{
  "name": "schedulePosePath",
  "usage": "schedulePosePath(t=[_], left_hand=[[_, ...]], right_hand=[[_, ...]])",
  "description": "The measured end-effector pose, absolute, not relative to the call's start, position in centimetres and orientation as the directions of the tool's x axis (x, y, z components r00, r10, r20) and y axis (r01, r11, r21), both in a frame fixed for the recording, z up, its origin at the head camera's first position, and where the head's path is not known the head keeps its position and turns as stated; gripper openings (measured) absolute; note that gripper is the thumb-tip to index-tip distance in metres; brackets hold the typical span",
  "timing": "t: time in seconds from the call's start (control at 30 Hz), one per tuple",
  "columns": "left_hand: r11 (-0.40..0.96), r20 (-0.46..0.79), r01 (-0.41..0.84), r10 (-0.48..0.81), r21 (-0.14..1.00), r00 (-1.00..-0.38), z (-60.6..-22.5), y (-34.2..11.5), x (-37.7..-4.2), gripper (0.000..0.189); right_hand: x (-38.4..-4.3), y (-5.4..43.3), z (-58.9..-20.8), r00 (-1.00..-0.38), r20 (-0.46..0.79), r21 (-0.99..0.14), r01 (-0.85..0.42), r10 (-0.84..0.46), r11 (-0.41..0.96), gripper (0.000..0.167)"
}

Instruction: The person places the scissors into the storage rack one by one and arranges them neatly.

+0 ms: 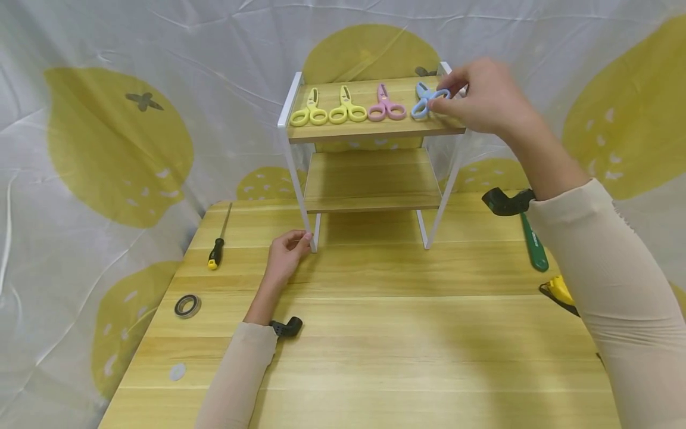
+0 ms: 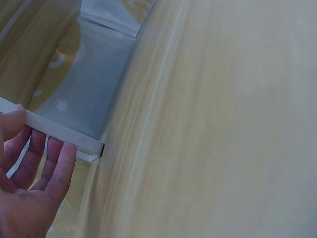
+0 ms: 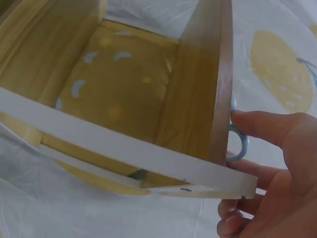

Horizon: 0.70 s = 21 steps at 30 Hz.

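Observation:
A small two-tier shelf (image 1: 372, 179) with wooden boards and a white metal frame stands at the back of the table. On its top board lie two pairs of yellow scissors (image 1: 309, 109) (image 1: 346, 106), pink scissors (image 1: 384, 105) and, at the right end, light blue scissors (image 1: 422, 90). My right hand (image 1: 485, 98) pinches the blue scissors by a handle ring (image 3: 242, 144), with the other fingers beside the frame's right edge. Low down at the front left, my left hand (image 1: 286, 257) grips the shelf's white leg (image 2: 64, 133) between thumb and fingers.
On the table's left lie a screwdriver (image 1: 217, 253), a ring bearing (image 1: 187, 305) and a grey disc (image 1: 177, 372). A green-handled tool (image 1: 534, 245) and a yellow tool (image 1: 560, 291), partly hidden by my right sleeve, lie to the right. A lemon-print curtain (image 1: 236, 89) hangs behind.

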<state>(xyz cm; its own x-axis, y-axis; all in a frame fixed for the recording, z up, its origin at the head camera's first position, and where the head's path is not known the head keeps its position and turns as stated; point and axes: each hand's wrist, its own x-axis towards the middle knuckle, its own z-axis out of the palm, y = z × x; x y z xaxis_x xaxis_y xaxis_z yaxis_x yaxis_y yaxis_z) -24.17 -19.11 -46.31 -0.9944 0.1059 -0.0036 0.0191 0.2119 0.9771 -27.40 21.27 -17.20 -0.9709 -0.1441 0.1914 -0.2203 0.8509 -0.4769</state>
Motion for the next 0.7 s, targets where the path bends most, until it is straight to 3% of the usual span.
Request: schedulePosePath(t=[0.33,0.5,0.7], left_hand=[[0.239,0.027,0.05,0.098,0.97,-0.995,-47.7,-19.8,-24.5,0.052],[0.249,0.027,0.052,0.1,0.967,-0.995,-47.6,-19.8,-24.4,0.05],[0.246,0.005,0.036,0.123,0.969,-0.992,-47.0,-20.1,-24.3,0.051]], right_hand=[[-27.5,21.1,-17.9,-0.956,0.183,-0.355,-0.283,-0.23,0.891,0.058],[-27.2,21.3,-18.2,-0.958,0.214,-0.433,-0.27,-0.193,0.86,0.062],[-25.6,22.7,-19.7,-0.935,0.349,-0.571,-0.27,-0.069,0.775,0.055]])
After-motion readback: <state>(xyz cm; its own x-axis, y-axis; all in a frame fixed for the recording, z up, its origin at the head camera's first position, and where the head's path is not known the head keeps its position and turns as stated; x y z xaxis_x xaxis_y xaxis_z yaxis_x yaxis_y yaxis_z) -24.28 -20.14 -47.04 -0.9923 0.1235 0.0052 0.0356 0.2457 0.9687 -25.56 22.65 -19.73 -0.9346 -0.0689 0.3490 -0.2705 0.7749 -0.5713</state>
